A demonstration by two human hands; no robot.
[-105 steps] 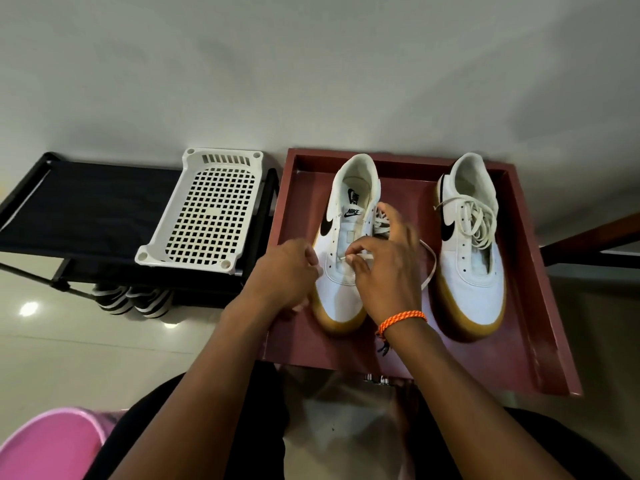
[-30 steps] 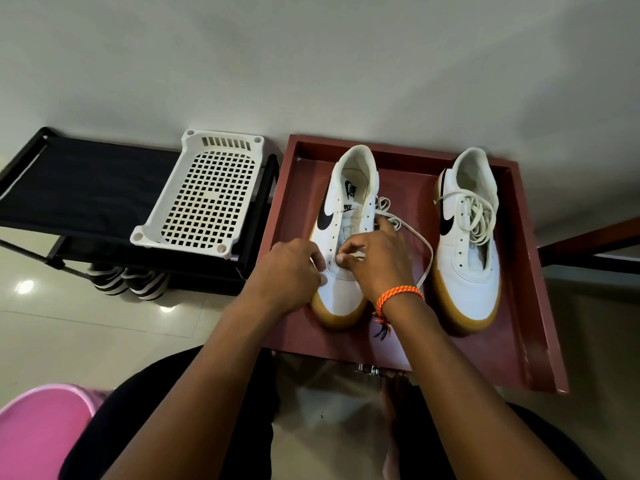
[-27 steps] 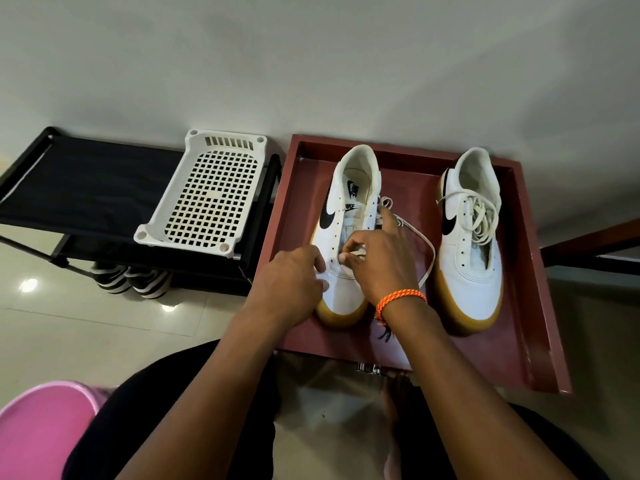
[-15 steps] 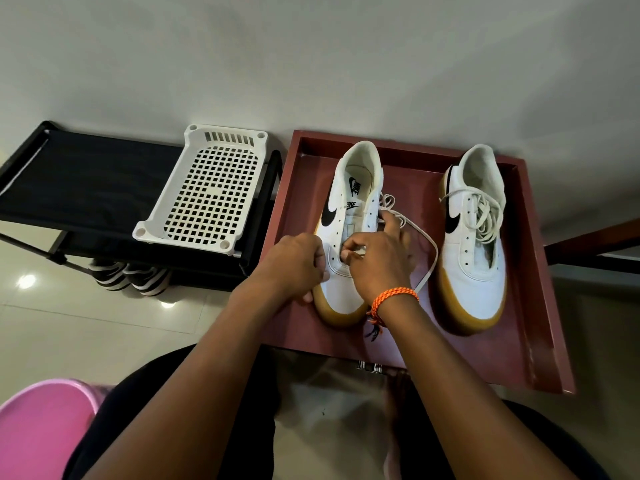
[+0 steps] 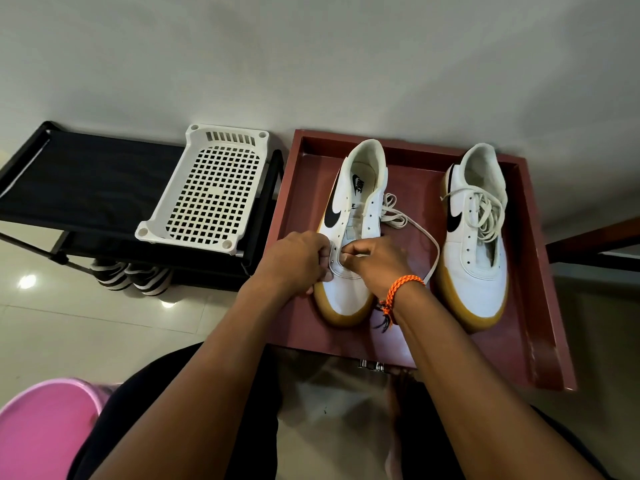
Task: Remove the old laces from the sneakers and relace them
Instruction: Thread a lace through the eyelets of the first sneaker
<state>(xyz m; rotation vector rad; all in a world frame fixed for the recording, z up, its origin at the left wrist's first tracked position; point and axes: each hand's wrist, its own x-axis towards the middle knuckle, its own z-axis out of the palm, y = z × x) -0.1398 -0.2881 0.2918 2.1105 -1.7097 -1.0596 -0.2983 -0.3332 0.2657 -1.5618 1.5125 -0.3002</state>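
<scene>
Two white sneakers with gum soles stand in a dark red tray [image 5: 540,306], toes toward me. The left sneaker [image 5: 349,209] has mostly bare eyelets. Its white lace [image 5: 420,230] lies piled beside the shoe and loops back under my right wrist. My left hand [image 5: 294,261] grips the shoe's left side near the lowest eyelets. My right hand [image 5: 377,261] pinches the lace end at the lowest eyelets; the tip is hidden by my fingers. The right sneaker [image 5: 476,244] has a loose lace bunched over its tongue.
A white perforated plastic basket [image 5: 207,188] lies on a black shoe rack [image 5: 79,181] left of the tray. Striped shoes [image 5: 131,277] sit under the rack. A pink tub [image 5: 41,434] is at bottom left. A wall rises behind the tray.
My hands have drawn closer together over the left sneaker's lowest eyelets. The right thumb, raised earlier, has come down into a pinch. The lace loop by the shoe has shifted slightly.
</scene>
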